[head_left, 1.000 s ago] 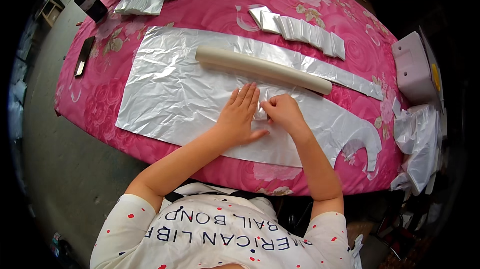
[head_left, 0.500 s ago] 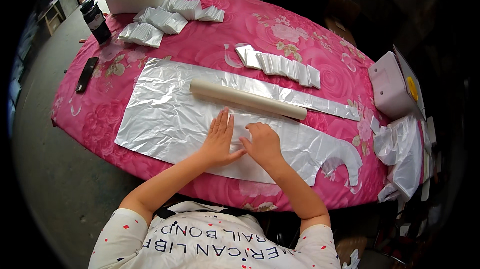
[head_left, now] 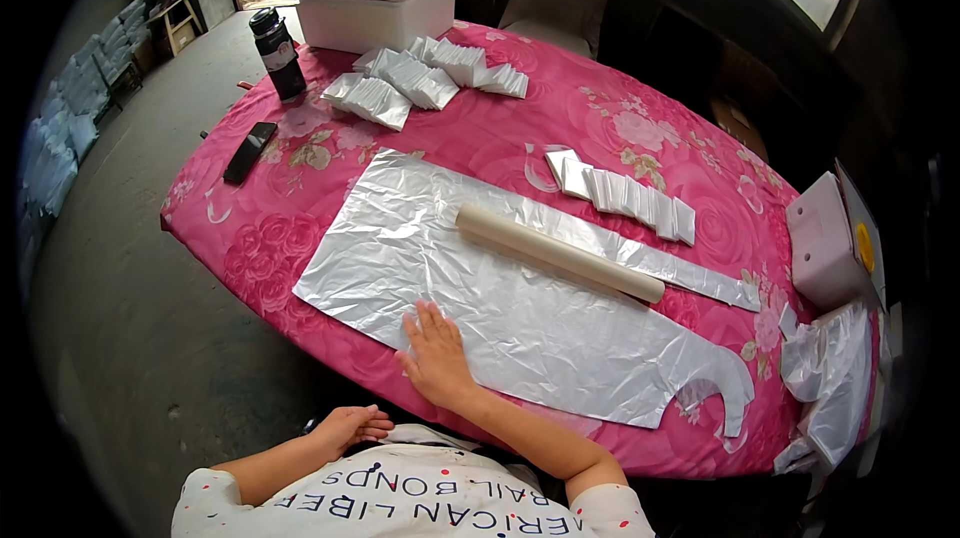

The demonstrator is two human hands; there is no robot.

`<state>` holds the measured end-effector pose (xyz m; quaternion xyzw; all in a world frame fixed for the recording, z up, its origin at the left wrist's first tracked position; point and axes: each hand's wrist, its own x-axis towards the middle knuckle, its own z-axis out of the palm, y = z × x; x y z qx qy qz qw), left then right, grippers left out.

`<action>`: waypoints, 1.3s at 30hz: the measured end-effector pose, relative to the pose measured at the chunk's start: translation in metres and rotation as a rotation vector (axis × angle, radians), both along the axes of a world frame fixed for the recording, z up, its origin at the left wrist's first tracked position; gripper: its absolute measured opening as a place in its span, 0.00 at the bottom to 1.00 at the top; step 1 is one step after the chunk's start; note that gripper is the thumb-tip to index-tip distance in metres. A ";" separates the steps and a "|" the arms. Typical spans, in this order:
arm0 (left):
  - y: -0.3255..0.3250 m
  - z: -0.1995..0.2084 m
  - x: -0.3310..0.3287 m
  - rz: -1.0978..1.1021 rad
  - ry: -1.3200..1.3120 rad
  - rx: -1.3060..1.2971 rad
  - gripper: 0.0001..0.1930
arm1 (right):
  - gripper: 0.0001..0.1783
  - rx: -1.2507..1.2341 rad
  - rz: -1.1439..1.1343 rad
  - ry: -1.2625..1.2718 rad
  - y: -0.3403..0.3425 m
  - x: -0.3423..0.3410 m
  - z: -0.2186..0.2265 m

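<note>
A large, crinkled silvery-white plastic sheet (head_left: pixel 400 238) lies spread on the table, with a long strip at its far right and a curved, cut-out end at its near right. My right hand (head_left: pixel 437 353) rests flat on its near edge, fingers spread, holding nothing. Across the sheet's far half lies a pale cardboard-like tube (head_left: pixel 560 253). Off the table's near edge, close to my body, my left hand (head_left: pixel 350 428) has its fingers loosely stretched out and appears to hold nothing.
A pink flowered cloth (head_left: pixel 270 263) covers the table. Folded white packets stand in a row (head_left: pixel 620 196) beyond the tube and in piles (head_left: pixel 410 78) at far left. Around them are a phone (head_left: pixel 250 152), dark bottle (head_left: pixel 277 53), foam boxes (head_left: pixel 375 13), white bin (head_left: pixel 825 243) and plastic bags (head_left: pixel 825 368).
My left hand has come off the sheet and back toward my body. My right hand has moved to the sheet's near edge and flattened. The view has shifted, too.
</note>
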<state>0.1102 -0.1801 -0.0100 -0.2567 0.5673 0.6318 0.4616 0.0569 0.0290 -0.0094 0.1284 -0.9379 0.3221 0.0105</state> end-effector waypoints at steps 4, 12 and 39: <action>0.003 -0.017 0.002 0.139 0.081 0.090 0.14 | 0.31 -0.136 0.264 -0.053 -0.047 0.027 -0.006; 0.023 0.045 -0.027 -0.784 0.808 -0.428 0.10 | 0.08 -0.004 0.455 0.317 0.006 0.028 0.012; 0.374 0.014 -0.360 -0.250 0.858 -0.238 0.33 | 0.33 -0.210 -1.014 -0.011 0.439 -0.128 0.005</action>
